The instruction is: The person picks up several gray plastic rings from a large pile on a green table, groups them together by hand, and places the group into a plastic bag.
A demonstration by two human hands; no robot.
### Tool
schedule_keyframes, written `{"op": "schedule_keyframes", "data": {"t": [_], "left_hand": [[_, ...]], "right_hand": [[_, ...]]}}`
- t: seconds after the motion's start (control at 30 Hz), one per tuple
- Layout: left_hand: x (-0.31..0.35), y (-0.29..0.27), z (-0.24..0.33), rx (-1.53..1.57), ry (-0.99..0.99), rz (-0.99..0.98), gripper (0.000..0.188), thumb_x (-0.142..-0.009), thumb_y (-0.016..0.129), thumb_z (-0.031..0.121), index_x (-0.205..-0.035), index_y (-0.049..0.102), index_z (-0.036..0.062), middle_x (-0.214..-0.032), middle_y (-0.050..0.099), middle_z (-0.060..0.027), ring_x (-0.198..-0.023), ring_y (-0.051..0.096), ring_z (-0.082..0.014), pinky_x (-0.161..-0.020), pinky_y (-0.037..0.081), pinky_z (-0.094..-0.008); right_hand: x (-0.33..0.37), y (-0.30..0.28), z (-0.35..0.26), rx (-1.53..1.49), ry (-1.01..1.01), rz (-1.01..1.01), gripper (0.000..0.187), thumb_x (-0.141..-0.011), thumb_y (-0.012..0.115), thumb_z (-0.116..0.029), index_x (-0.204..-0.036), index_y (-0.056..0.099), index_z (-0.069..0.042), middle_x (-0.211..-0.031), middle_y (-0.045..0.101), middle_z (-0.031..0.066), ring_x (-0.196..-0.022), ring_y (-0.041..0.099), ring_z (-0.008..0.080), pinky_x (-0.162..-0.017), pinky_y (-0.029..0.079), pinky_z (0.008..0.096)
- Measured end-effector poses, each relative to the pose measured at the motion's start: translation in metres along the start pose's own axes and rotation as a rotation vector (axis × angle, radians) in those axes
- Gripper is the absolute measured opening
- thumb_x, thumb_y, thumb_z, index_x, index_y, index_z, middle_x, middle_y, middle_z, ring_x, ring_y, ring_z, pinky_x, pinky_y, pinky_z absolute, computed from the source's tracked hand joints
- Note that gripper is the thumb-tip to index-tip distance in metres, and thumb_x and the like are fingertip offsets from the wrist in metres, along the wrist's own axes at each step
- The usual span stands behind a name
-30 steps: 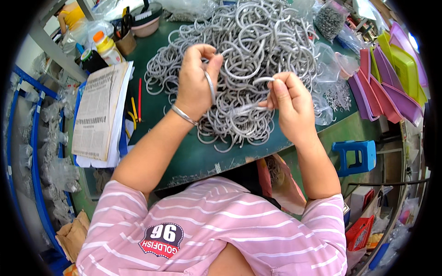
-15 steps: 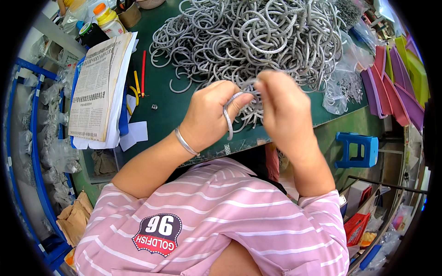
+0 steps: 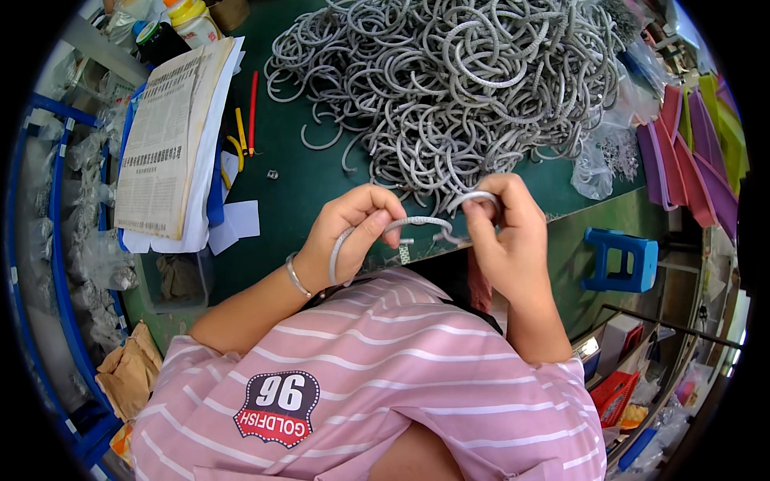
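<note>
My left hand grips an open grey ring, a C-shaped braided-looking band, between thumb and curled fingers. Part of that ring curves across the palm, and its other end reaches toward my right hand. A second grey ring is pinched between the thumb and fingers of my right hand. Whether the two rings touch near the right fingertips, I cannot tell. Just beyond both hands lies a big tangled heap of similar grey rings on the green tabletop.
On the left sit folded newspapers, a red pencil, yellow-handled pliers and a small metal piece. A clear bag of small parts lies at the table's right. Coloured trays and a blue stool stand farther right.
Both hands have come down from the heap toward my body. My right hand, blurred and raised before, now shows a ring in its pinch. The left still holds its ring.
</note>
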State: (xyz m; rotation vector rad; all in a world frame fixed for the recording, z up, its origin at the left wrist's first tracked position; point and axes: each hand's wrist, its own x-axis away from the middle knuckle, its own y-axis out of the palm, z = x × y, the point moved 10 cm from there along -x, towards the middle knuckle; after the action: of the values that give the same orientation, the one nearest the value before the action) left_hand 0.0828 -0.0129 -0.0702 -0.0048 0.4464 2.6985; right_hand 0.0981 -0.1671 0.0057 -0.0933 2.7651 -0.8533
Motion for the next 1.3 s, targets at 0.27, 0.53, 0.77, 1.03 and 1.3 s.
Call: {"op": "schedule_keyframes", "data": {"t": [0.27, 0.53, 0.77, 1.03, 1.3], "left_hand": [[-0.006, 0.004, -0.01, -0.353, -0.189, -0.127, 0.026, -0.098, 0.045, 0.025, -0.09, 0.057, 0.0026, -0.067, 0.047, 0.0012, -0.059, 0.04, -0.0052, -0.057, 0.036, -0.0193], [-0.021, -0.037, 0.009, -0.137, -0.075, 0.109, 0.033, -0.083, 0.069, 0.015, -0.074, 0.038, 0.0102, -0.071, 0.042, 0.0028, -0.06, 0.039, -0.0068, -0.069, 0.046, -0.0237], [-0.03, -0.064, 0.036, -0.71, 0.131, 0.391, 0.033, -0.074, 0.073, 0.0, -0.073, 0.041, 0.0088, -0.066, 0.039, 0.0033, -0.061, 0.041, -0.0034, -0.054, 0.036, -0.0202], [-0.08, -0.078, 0.031, -1.041, 0.461, 0.457, 0.016, -0.077, 0.07, 0.007, -0.092, 0.068, 0.0042, -0.067, 0.053, -0.0061, -0.061, 0.052, -0.0163, -0.056, 0.041, -0.028], [-0.084, -0.044, 0.081, -1.116, 0.664, 0.3, 0.016, -0.071, 0.074, 0.009, -0.078, 0.064, -0.0001, -0.075, 0.055, -0.0085, -0.069, 0.055, -0.0224, -0.062, 0.045, -0.0307]], "right_hand": [[-0.023, 0.027, -0.021, 0.165, -0.174, -0.027, 0.021, -0.077, 0.069, -0.008, -0.083, 0.051, 0.0, -0.078, 0.053, 0.0167, -0.067, 0.053, 0.0358, -0.059, 0.044, 0.0415], [-0.026, 0.032, 0.005, 0.546, -0.059, -0.163, 0.026, -0.081, 0.066, -0.021, -0.068, 0.057, 0.0, -0.069, 0.061, 0.0191, -0.064, 0.059, 0.0398, -0.056, 0.047, 0.0444], [-0.027, -0.013, -0.011, 0.058, -0.24, -0.164, 0.006, -0.082, 0.059, -0.002, -0.084, 0.062, 0.002, -0.069, 0.057, 0.0122, -0.063, 0.055, 0.0224, -0.059, 0.044, 0.0301], [-0.016, 0.019, -0.007, -0.068, -0.273, -0.273, 0.046, -0.068, 0.043, 0.019, -0.106, 0.06, 0.0, -0.083, 0.059, 0.0112, -0.074, 0.06, 0.023, -0.067, 0.048, 0.0275], [-0.011, 0.0, 0.005, -0.917, -0.146, -0.16, 0.023, -0.092, 0.057, -0.023, -0.084, 0.051, -0.003, -0.081, 0.062, 0.012, -0.071, 0.054, 0.0118, -0.061, 0.042, 0.0235]]}}
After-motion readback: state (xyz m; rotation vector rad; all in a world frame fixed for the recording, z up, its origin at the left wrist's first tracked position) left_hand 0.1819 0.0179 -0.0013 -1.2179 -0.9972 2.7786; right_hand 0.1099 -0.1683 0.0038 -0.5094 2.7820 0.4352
